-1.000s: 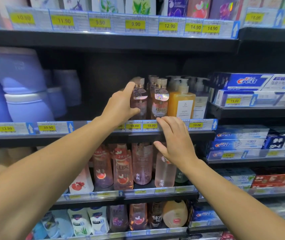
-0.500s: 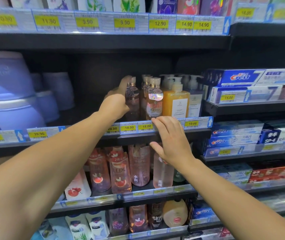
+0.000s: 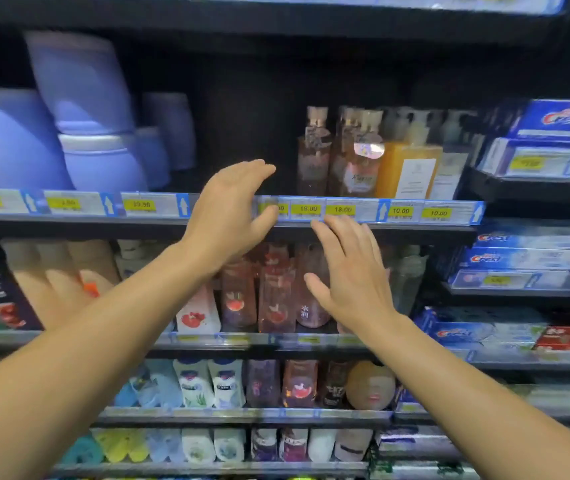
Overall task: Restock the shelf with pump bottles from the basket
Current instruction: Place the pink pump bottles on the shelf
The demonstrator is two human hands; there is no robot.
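A pink pump bottle [image 3: 314,157] stands upright on the middle shelf [image 3: 346,211], leftmost in a row with a second pink bottle [image 3: 359,164] and an orange bottle [image 3: 410,168]. My left hand [image 3: 231,209] hovers in front of the shelf edge, left of and below that bottle, fingers relaxed and holding nothing. My right hand [image 3: 353,271] is spread flat below the price strip, fingertips near the 18.00 tags, and also holds nothing. The basket is out of view.
Stacked purple tubs [image 3: 79,109] fill the left of the middle shelf, with a dark gap between them and the bottles. Toothpaste boxes [image 3: 553,123] occupy the right bays. The shelf below holds pink bottles [image 3: 276,292]; lower shelves carry more bottles.
My left hand has let go of the leftmost pink bottle and drawn back down and away from it. The bottle stays on the shelf. The camera has tilted downward.
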